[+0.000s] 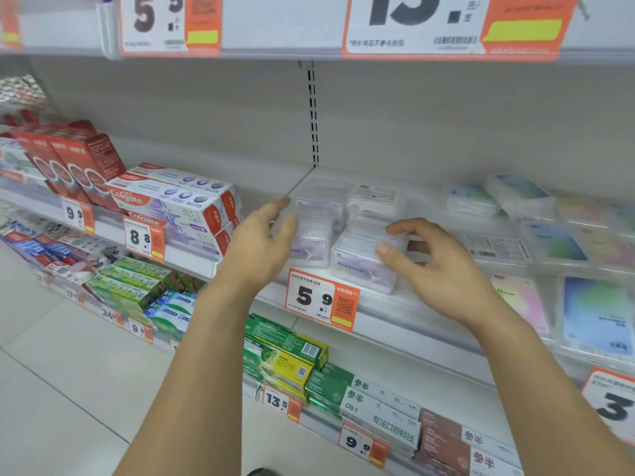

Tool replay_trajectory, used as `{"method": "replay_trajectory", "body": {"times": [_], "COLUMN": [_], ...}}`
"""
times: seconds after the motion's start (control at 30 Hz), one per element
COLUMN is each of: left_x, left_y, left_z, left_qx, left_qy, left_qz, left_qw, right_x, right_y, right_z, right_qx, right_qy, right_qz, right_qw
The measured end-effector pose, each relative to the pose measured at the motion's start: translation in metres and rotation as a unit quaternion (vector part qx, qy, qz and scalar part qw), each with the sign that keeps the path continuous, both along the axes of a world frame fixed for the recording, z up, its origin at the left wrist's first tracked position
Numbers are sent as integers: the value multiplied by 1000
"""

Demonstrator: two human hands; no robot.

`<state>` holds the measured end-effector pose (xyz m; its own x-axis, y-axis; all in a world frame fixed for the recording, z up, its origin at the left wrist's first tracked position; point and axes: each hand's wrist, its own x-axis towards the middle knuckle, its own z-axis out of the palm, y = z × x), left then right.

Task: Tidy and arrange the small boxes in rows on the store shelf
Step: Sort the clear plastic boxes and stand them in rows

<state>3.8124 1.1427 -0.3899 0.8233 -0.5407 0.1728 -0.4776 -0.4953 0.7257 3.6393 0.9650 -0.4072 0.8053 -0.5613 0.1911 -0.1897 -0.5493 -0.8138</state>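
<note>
Head view: both hands half open at the shelf (395, 314) front edge; left hand (264, 242) against one clear box (311, 242), right hand (436, 266) touching its neighbour (360, 266). Squaring step; next, press the rows flush.

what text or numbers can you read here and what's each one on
"Colgate": toothpaste box, left of the left hand
"5 9": price tag under the clear boxes by the right hand
"8 8": tag under the Colgate
"13 5": tag below
"CB-1": white box
Fine print, barcodes, QR codes: too blurred to read
</note>
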Motion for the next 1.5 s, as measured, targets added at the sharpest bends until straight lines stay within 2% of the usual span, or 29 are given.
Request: {"method": "replay_trajectory", "body": {"times": [0.2, 0.3, 0.4, 0.93, 1.0, 1.1, 1.13, 1.2, 1.27, 1.33, 1.37, 1.43, 1.5], "left_x": [0, -1, -3, -4, -2, 1, 2, 2, 4, 5, 6, 5, 0], "left_y": [2, 8, 12, 14, 14, 12, 12, 12, 10, 8, 5, -1, -7], "left_z": [10, 19, 24, 28, 28, 30, 30, 30, 28, 28, 29, 35, 46], "left_qx": [13, 48, 77, 110, 115, 119, 119, 123, 126, 87, 33, -117, -216], "left_qy": [50, 69, 71, 66, 67, 73, 74, 72, 72, 64, 50, 9, -20], "left_qz": [-30, -68, -69, -88, -91, -98, -99, -100, -100, -89, -69, -3, 32], "left_qw": [998, 994, 992, 988, 987, 985, 985, 985, 984, 990, 996, 993, 976], "right_x": [0, -3, -4, -8, -6, 13, 22, 40, 51, 55, 55, 54, 52], "right_y": [1, 2, 5, 4, 2, -6, -10, -20, -28, -31, -33, -35, -35], "right_z": [0, 3, 5, 6, 9, 22, 29, 35, 30, 21, 17, 15, 19], "right_qx": [8, 33, 36, 24, 7, -39, -36, -17, 2, 32, 36, 12, -22], "right_qy": [11, 17, 19, 34, 4, -114, -128, -87, 3, 62, 68, 43, -22], "right_qz": [0, 28, 39, 66, 37, -86, -105, -101, -76, -56, -59, -85, -117], "right_qw": [1000, 999, 998, 997, 999, 989, 986, 991, 997, 996, 995, 995, 993]}}
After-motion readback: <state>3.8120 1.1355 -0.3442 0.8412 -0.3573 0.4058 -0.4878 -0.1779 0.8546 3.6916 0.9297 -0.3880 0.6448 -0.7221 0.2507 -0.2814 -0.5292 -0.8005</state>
